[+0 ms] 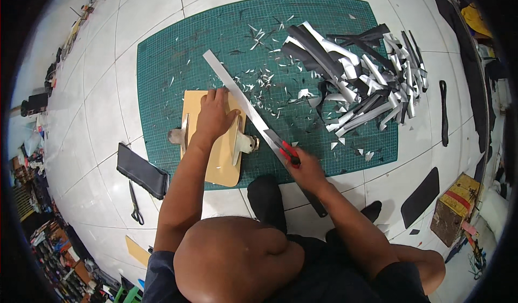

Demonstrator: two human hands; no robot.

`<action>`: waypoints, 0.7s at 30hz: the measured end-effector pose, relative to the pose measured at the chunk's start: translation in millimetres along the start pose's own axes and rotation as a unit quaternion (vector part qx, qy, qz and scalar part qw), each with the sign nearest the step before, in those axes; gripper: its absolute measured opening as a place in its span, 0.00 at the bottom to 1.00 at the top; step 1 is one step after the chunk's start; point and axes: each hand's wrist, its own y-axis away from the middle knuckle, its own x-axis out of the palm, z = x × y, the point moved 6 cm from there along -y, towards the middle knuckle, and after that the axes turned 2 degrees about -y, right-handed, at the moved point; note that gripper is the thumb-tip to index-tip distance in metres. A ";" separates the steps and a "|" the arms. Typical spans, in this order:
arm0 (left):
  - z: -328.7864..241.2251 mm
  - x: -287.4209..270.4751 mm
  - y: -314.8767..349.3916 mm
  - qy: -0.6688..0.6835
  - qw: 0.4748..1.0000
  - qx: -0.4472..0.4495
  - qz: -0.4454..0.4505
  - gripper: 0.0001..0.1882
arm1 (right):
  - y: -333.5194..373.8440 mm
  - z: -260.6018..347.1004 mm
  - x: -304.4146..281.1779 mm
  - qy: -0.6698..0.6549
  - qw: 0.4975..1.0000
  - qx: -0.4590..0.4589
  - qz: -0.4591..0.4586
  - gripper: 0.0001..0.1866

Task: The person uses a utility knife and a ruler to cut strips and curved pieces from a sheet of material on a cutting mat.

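A tan board (218,162) with two metal clamps lies on the green cutting mat (178,49). My left hand (215,115) rests on its upper part, fingers near the far edge and thumb spread toward the right clamp (244,143). In my right hand (308,172) is a red and black utility knife (288,151), the hand closed around it. A long metal ruler (237,91) slants past the board's right side and runs beneath the knife and right hand; whether that hand also grips the ruler is hidden.
A pile of black and silvery strips (350,76) covers the mat's right side, with small scraps (264,80) scattered around. Scissors (135,206) and a black folded piece (141,169) lie on the left floor. To the right are a dark panel (421,198) and a yellow box (456,206).
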 end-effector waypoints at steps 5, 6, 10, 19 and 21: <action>-7.1 -2.9 3.0 -0.001 0.999 -0.032 -0.006 0.36 | 9.4 27.3 -1.6 0.112 0.981 -0.127 -0.091 0.18; -7.8 -2.2 2.5 -0.003 1.000 -0.030 -0.004 0.37 | 8.4 20.2 0.8 0.111 0.989 -0.069 -0.073 0.17; -8.0 1.3 -0.1 -0.034 0.999 -0.024 -0.019 0.41 | 16.7 18.9 3.0 0.126 0.986 -0.079 -0.074 0.19; -10.7 -2.0 -0.4 -0.029 0.999 -0.044 -0.004 0.41 | 19.7 17.3 7.6 0.127 0.989 -0.048 -0.057 0.18; -9.1 -1.2 -1.6 -0.031 0.999 -0.035 -0.009 0.41 | 20.3 15.0 7.2 0.121 0.989 -0.047 -0.064 0.18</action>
